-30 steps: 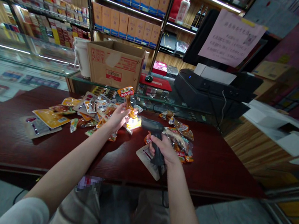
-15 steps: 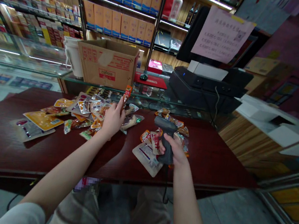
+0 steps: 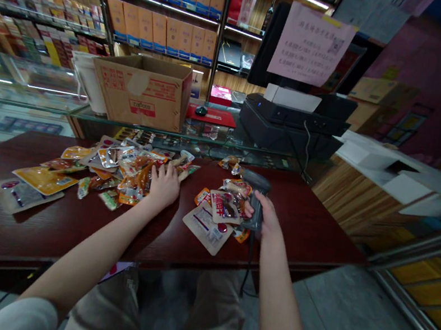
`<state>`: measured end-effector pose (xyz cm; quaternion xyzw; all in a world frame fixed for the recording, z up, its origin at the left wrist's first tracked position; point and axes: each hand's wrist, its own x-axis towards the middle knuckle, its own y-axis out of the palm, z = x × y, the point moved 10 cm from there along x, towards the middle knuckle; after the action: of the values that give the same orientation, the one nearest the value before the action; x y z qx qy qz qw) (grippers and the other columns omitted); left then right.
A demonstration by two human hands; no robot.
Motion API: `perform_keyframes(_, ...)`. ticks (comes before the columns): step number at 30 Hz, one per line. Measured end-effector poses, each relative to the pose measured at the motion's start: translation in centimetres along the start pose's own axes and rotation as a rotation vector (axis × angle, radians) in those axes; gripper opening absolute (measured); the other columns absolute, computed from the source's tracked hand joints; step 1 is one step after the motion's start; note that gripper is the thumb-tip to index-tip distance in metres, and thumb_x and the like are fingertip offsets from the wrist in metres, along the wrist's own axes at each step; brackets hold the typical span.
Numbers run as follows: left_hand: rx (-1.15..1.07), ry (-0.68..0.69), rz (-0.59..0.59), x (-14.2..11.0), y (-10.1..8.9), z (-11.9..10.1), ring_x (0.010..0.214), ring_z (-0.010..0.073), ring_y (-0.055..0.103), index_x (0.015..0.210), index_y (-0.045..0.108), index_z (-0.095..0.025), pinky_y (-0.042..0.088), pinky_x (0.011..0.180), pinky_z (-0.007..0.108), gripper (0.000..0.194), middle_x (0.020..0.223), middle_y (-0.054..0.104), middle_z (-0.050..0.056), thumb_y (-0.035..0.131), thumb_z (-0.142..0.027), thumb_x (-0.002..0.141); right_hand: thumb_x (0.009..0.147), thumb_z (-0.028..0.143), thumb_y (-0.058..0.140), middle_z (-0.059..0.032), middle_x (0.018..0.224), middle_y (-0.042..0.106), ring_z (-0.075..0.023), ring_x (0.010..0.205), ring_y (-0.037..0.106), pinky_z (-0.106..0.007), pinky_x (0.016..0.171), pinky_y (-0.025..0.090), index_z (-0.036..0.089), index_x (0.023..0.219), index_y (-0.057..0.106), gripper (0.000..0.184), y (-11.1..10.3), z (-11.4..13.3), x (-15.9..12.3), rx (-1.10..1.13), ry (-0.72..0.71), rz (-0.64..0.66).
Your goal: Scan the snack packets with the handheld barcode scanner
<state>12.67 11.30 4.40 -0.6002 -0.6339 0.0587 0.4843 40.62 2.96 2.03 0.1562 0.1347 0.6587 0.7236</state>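
Note:
My left hand (image 3: 164,185) lies with its fingers spread on the right side of a heap of plastic-wrapped snack packets (image 3: 135,164). In my right hand (image 3: 266,214) is a dark grey barcode scanner (image 3: 256,202), gripped by its handle, with its head turned to the left. Just left of the scanner is a smaller group of packets, including a red-and-white packet (image 3: 225,208) on top and a flat beige packet (image 3: 207,227) nearer me. My right fingertips show beside these packets; whether they touch them I cannot tell.
Everything lies on a dark red-brown table (image 3: 104,241). Behind it, a glass counter carries an open cardboard box (image 3: 141,94), a computer mouse (image 3: 201,111) and a black till (image 3: 286,131) below a monitor with a paper sign (image 3: 312,44). The scanner's cable (image 3: 248,261) hangs over the front edge.
My left hand has let go of the small orange-red packet it held upright and come down on the heap. The scanner has turned and shifted slightly right relative to the smaller group.

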Motion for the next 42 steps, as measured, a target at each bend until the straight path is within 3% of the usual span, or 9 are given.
perform_keyframes(3, -0.148, 0.123, 0.026, 0.0, -0.3, -2.3, 0.148, 0.0433, 0.021, 0.134, 0.058, -0.016, -0.003, 0.118, 0.065, 0.051, 0.151, 0.043, 0.021, 0.056, -0.034, 0.087, 0.071, 0.045, 0.075, 0.0018, 0.065, 0.059, -0.0065, 0.040, 0.038, -0.022, 0.034, 0.034, 0.019, 0.085, 0.059, 0.033, -0.9, 0.3, 0.6, 0.018, -0.023, -0.029)
perform_keyframes(8, -0.225, 0.540, 0.683, -3.8, 4.1, -9.8, 0.147, 0.0323, 0.030, 0.148, 0.044, -0.028, 0.014, 0.122, 0.053, 0.072, 0.159, 0.033, 0.014, 0.063, -0.055, 0.084, 0.070, 0.043, 0.074, 0.0016, 0.068, 0.059, -0.0059, 0.041, 0.036, -0.021, 0.034, 0.035, 0.018, 0.088, 0.061, 0.033, -1.7, 0.2, 1.0, 0.067, -0.018, -0.045)
perform_keyframes(12, -0.138, 0.614, 0.835, -5.0, 6.6, -10.5, 0.148, 0.0328, 0.029, 0.149, 0.040, -0.034, 0.008, 0.120, 0.061, 0.072, 0.161, 0.032, 0.012, 0.062, -0.057, 0.085, 0.068, 0.043, 0.078, 0.0011, 0.072, 0.061, -0.0041, 0.042, 0.036, -0.019, 0.034, 0.036, 0.017, 0.087, 0.062, 0.036, -1.9, 0.4, 0.9, 0.145, -0.037, -0.031)
perform_keyframes(17, -0.063, 0.490, 0.705, -1.9, 8.5, -8.0, 0.142, 0.0342, 0.039, 0.143, 0.049, -0.029, 0.024, 0.117, 0.055, 0.061, 0.157, 0.038, 0.013, 0.059, -0.053, 0.087, 0.072, 0.047, 0.076, 0.0063, 0.053, 0.050, -0.0081, 0.039, 0.040, -0.021, 0.036, 0.039, 0.020, 0.088, 0.058, 0.036, -1.8, 0.5, 1.7, 0.043, 0.005, 0.002)
perform_keyframes(22, -0.104, 0.323, 0.593, 1.3, 8.3, -5.8, 0.126, 0.0331, 0.054, 0.142, 0.048, -0.026, 0.038, 0.108, 0.049, 0.059, 0.137, 0.052, 0.014, 0.059, -0.044, 0.086, 0.072, 0.048, 0.076, 0.0056, 0.050, 0.052, -0.0090, 0.037, 0.043, -0.022, 0.036, 0.037, 0.019, 0.089, 0.060, 0.037, -2.1, -0.3, 3.5, -0.025, 0.037, -0.002)
perform_keyframes(29, -0.232, 0.168, 0.456, 2.6, 7.9, -4.2, 0.114, 0.0328, 0.057, 0.111, 0.064, -0.020, 0.042, 0.104, 0.050, 0.041, 0.114, 0.058, 0.011, 0.072, -0.032, 0.072, 0.073, 0.051, 0.071, 0.0056, 0.041, 0.048, -0.0106, 0.035, 0.045, -0.023, 0.038, 0.038, 0.017, 0.086, 0.061, 0.039, -1.2, -2.0, 4.2, -0.123, 0.150, 0.013)
perform_keyframes(34, -0.610, -0.108, 0.081, 4.4, 4.4, -1.2, 0.106, 0.0279, 0.060, 0.108, 0.059, -0.021, 0.042, 0.105, 0.047, 0.060, 0.103, 0.063, 0.007, 0.087, -0.029, 0.055, 0.073, 0.052, 0.071, 0.0066, 0.043, 0.049, -0.0101, 0.035, 0.044, -0.022, 0.038, 0.038, 0.020, 0.088, 0.060, 0.037, -0.6, -1.1, 3.8, -0.106, 0.109, 0.023)
perform_keyframes(38, -0.884, -0.325, -0.005, 4.7, 3.6, 1.0, 0.085, 0.0202, 0.063, 0.091, 0.054, -0.020, 0.051, 0.090, 0.040, 0.052, 0.084, 0.063, 0.001, 0.089, -0.039, 0.056, 0.072, 0.052, 0.072, 0.0060, 0.044, 0.050, -0.0106, 0.035, 0.044, -0.023, 0.038, 0.039, 0.019, 0.089, 0.061, 0.038, 0.3, -0.4, 3.5, -0.109, 0.091, 0.038)
perform_keyframes(42, -1.310, -0.481, -0.021, 4.5, 4.2, 2.7, 0.082, 0.0155, 0.065, 0.092, 0.049, -0.020, 0.052, 0.085, 0.035, 0.053, 0.089, 0.066, 0.000, 0.086, -0.037, 0.058, 0.074, 0.053, 0.070, 0.0068, 0.042, 0.048, -0.0104, 0.034, 0.043, -0.022, 0.036, 0.036, 0.018, 0.090, 0.060, 0.040, 3.3, 0.2, 3.4, -0.174, 0.097, 0.116)
